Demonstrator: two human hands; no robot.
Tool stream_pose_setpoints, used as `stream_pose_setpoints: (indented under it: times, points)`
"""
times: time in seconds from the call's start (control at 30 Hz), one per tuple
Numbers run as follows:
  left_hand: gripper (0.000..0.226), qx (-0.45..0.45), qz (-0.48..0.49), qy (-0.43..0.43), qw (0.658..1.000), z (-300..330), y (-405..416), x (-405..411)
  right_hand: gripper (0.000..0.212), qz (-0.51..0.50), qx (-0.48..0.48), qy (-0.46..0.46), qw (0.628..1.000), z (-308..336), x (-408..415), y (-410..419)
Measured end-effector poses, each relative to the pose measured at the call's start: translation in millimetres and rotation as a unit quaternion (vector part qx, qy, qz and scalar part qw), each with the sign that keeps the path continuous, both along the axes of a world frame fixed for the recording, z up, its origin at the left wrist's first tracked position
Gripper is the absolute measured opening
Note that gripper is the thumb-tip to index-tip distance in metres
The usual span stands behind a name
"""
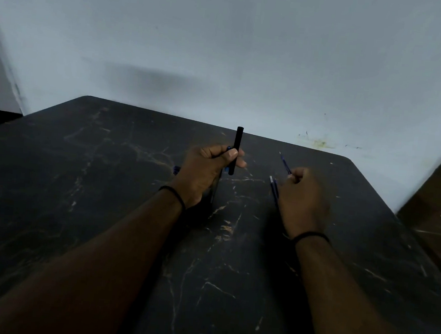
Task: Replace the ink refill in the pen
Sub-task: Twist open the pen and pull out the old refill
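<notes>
Both forearms extend from the near edge of the table (102, 209) toward 12 o'clock, each wrist carrying a thin dark band.

Left hand (205, 170) — raised above the table centre, back of the hand toward the camera, fingers curled. Thumb and forefinger pinch the barrel (236, 150), a black tube held close to upright, its top end clear above the hand and its lower end just below the thumb. A small blue part shows between the thumb and the barrel; what it is cannot be told. A further dark piece appears to run down beneath the palm toward 6 o'clock; its identity is unclear. A bit of blue also shows at the hand's 9 o'clock side, near the wrist.

Right hand (302, 199) — at 3 o'clock of the left hand, well apart from it, knuckles up, fingers curled inward. The fingertips grip a refill (285, 165), a thin blue rod that points from the hand toward 11 o'clock, tip up and away from the hand. The frame is blurred here, so the exact finger placement cannot be told.

A second refill (273, 186) lies at the hand's 9 o'clock side, slanting from 11 to 5 o'clock with its pale tip toward 11; its lower part is hidden behind the hand. Whether it rests on the table or is held cannot be told.

Behind the table, at 12 o'clock, stands a pale wall (225, 46).
</notes>
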State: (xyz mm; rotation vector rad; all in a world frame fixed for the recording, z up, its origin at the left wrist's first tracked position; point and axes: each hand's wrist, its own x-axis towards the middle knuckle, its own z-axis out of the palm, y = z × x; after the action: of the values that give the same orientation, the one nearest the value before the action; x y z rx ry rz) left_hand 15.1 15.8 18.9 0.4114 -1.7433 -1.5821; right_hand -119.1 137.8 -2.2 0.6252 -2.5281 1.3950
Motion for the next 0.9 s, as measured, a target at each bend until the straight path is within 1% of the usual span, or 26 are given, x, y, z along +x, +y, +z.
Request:
stream_pose_setpoints:
  times: [0.03, 0.1, 0.17, 0.33, 0.43, 0.6, 0.9]
  points:
    - [0.026, 0.000, 0.003, 0.000, 1.000, 0.1, 0.0, 0.1, 0.015, 0.000, 0.030, 0.004, 1.000, -0.5, -3.3, 2.7]
    - [0.026, 0.001, 0.009, 0.001, 1.000, 0.3, -0.1, 0.0, 0.027, 0.002, 0.077, 0.015, 0.997, -1.2, -9.0, 8.2]
    - [0.025, 0.000, 0.011, 0.001, 1.000, 0.4, -0.1, 0.0, 0.031, 0.001, 0.100, 0.006, 0.995, -1.5, -13.5, 12.6]
    - [0.024, -0.003, 0.015, -0.003, 1.000, 0.7, 0.0, 0.3, 0.027, 0.014, 0.127, -0.034, 0.991, -3.1, -15.2, 15.0]
    - [0.025, -0.006, 0.018, -0.004, 1.000, 0.6, 0.3, 0.6, 0.026, 0.020, 0.151, -0.041, 0.988, -3.7, -13.9, 14.1]
    - [0.025, -0.010, 0.019, -0.004, 1.000, 0.6, 2.0, -0.1, 0.026, 0.033, 0.155, -0.028, 0.987, -4.9, -13.4, 13.1]
    - [0.025, -0.003, 0.010, -0.004, 1.000, 1.0, 3.0, -1.0, 0.029, 0.056, 0.144, -0.037, 0.987, -7.2, -17.2, 9.5]
